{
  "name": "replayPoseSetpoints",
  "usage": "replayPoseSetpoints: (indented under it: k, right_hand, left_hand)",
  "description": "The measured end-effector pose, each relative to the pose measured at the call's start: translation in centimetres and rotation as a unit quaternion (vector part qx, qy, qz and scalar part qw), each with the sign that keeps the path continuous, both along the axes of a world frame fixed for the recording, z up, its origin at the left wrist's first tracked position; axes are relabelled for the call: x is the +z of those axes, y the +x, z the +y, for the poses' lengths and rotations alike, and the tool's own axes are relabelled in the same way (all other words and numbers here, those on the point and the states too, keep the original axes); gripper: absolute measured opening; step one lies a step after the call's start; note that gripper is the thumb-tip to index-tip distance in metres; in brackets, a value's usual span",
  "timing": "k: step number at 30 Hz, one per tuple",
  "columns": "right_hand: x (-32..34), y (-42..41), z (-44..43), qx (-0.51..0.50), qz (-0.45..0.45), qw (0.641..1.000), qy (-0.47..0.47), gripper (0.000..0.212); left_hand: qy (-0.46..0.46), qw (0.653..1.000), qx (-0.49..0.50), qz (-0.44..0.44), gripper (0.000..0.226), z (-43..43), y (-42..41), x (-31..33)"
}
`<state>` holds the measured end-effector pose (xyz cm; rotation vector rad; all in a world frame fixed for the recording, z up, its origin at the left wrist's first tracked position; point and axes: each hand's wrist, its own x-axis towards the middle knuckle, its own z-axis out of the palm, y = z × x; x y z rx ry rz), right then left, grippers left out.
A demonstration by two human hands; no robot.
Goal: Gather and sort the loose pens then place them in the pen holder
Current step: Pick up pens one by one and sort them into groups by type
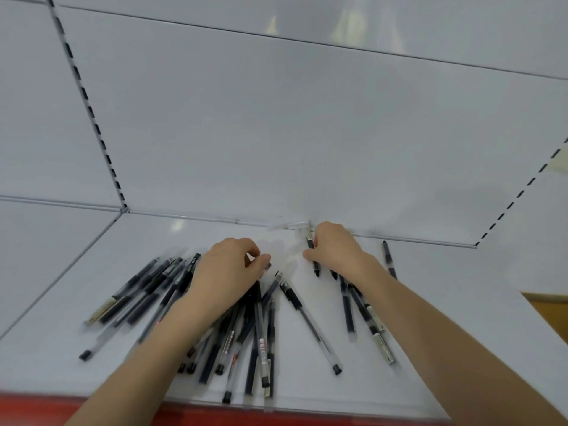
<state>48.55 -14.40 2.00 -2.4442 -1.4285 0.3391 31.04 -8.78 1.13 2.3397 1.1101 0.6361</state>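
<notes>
Several black and clear pens (261, 336) lie scattered on a white shelf (430, 302), fanned out from left to right. My left hand (230, 269) is over the middle of the pile, fingers curled, its fingertips pinching the end of a pen (268, 266). My right hand (335, 247) is near the back wall, its fingers curled round a black pen (314, 259) that points towards me. More pens (362, 312) lie under my right forearm, and one pen (388, 259) lies alone to the right. A clear pen holder (295, 225) stands faintly at the back wall.
The white back panel (276, 133) rises behind the shelf, with slotted uprights (89, 109) left and right. A red strip (46, 407) runs along the shelf's front edge. A brown surface (550, 312) shows at the right edge.
</notes>
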Motion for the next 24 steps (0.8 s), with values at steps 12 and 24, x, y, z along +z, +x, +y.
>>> replayPoseSetpoints:
  k: [12,24]
  right_hand:
    - [2.3,2.1,-6.1,-0.106,0.378,0.882,0.261,0.022]
    - [2.4,2.1,-10.4,-0.089,0.156,0.941,0.286,0.013]
  left_hand:
    - [0.026,0.991,-0.121,0.044,0.019,2.0,5.3,1.0]
    - [0.040,0.979,-0.146,0.137,0.032,2.9,8.6,-0.6]
